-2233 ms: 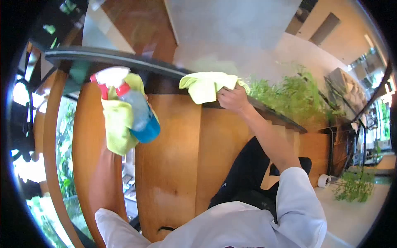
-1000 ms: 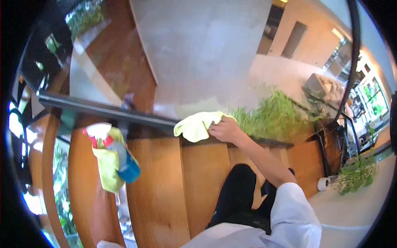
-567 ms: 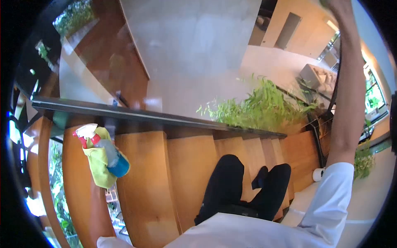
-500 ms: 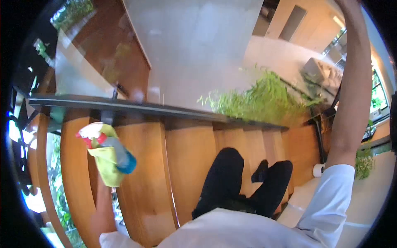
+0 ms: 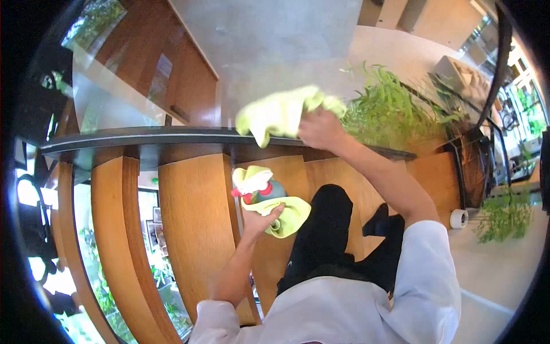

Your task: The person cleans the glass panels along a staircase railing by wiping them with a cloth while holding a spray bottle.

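My left hand (image 5: 260, 221) is closed around a spray bottle (image 5: 269, 190) and a yellow-green cloth (image 5: 295, 217) in front of my body, above the wooden steps. The bottle has a white and red spray head pointing left, and cloth covers part of it. My right hand (image 5: 322, 129) grips another yellow-green cloth (image 5: 275, 114), blurred by motion, at the glass panel just above the black rail (image 5: 189, 136). The fingers of my right hand are partly hidden by the cloth.
Wooden steps (image 5: 192, 229) with open gaps run beneath me, and my bent legs in black trousers (image 5: 321, 235) rest over them. Green plants (image 5: 389, 109) stand beyond the rail at right. A white roll-shaped object (image 5: 459, 219) lies at the far right, near another plant (image 5: 504, 221).
My right arm has come down from the upper right, and its cloth is now in view by the rail. My left hand has moved right with the bottle and cloth, closer to my legs.
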Demonstrator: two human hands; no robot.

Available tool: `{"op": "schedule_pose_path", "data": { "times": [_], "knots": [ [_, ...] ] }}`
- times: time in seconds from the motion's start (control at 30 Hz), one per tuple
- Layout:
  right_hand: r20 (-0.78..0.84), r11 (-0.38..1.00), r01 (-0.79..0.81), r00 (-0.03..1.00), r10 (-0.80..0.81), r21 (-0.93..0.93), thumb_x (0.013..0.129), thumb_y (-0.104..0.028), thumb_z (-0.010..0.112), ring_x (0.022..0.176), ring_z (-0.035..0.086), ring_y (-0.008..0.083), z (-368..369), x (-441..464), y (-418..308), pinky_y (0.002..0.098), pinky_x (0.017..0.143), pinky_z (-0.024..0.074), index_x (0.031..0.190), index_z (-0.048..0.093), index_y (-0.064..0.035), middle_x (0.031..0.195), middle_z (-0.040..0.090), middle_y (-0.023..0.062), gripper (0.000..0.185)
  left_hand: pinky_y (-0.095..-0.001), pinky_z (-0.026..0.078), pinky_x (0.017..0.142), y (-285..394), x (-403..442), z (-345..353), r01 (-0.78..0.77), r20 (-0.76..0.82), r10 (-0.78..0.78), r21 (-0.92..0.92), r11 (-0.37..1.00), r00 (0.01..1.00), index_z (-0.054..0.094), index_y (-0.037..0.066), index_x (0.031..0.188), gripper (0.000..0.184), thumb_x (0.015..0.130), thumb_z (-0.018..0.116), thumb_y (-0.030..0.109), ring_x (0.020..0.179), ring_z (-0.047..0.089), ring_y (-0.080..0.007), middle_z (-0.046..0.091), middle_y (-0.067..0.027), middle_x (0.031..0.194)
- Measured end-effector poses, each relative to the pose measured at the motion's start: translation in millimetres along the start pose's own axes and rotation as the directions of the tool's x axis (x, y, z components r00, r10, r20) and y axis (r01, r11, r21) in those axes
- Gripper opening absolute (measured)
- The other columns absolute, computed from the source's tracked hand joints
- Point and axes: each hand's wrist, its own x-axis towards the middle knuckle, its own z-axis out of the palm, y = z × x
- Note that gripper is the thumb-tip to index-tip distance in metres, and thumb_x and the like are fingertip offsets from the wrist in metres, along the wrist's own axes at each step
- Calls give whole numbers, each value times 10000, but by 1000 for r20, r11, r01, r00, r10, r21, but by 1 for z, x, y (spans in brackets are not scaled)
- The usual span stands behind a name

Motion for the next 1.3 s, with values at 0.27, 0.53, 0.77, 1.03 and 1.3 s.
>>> {"op": "schedule_pose_path", "data": {
  "times": [0.27, 0.53, 0.77, 1.03, 1.3],
  "knots": [
    [160, 978, 208, 966, -203, -19, 827, -216, 587, 1081, 653, 165, -19, -43, 49, 403, 1004, 491, 931, 665, -128, 1060, 692, 34, 157, -343, 573, 877, 5, 3, -16, -119, -1, 119, -45, 992, 993, 536, -1, 1270, 702, 689, 916, 102, 1034, 659, -188, 649, -96, 1155],
    [-721, 849, -391, 693, 18, -355, 1034, -296, 537, 1395, 446, 390, -282, 76, 285, 448, 1169, 338, 1452, 473, 21, 1463, 509, 256, 529, -358, 572, 907, 4, 8, -10, -30, -15, 28, -145, 989, 999, 519, 6, 1298, 670, 735, 881, 40, 1036, 673, -209, 657, -112, 1166],
    [-826, 913, -391, 548, 130, -115, 961, -255, 611, 1357, 486, 392, -191, 62, 204, 458, 1136, 377, 1427, 518, 2, 1429, 540, 241, 540, -347, 548, 903, -10, 14, -7, -20, -158, 8, -76, 997, 987, 527, -6, 1317, 662, 771, 875, 135, 1040, 658, -204, 652, -103, 1179],
    [-39, 948, -149, 985, 166, 282, 734, -250, 683, 1057, 649, 167, 122, -123, -92, 372, 964, 504, 1060, 714, -254, 1067, 701, -35, 328, -340, 569, 896, 21, 16, -2, -23, -133, -2, -191, 981, 991, 533, -14, 1322, 665, 748, 860, 63, 1032, 668, -195, 653, -108, 1203],
    [44, 995, 102, 994, -102, 2, 763, -276, 663, 1051, 663, 143, -13, -84, 56, 364, 856, 540, 998, 733, -237, 1059, 711, -54, 248, -341, 570, 891, 13, 15, -20, 38, -98, -49, -117, 992, 994, 511, -7, 1337, 719, 732, 888, 94, 1009, 676, -196, 666, -110, 1180]
  ]
}}
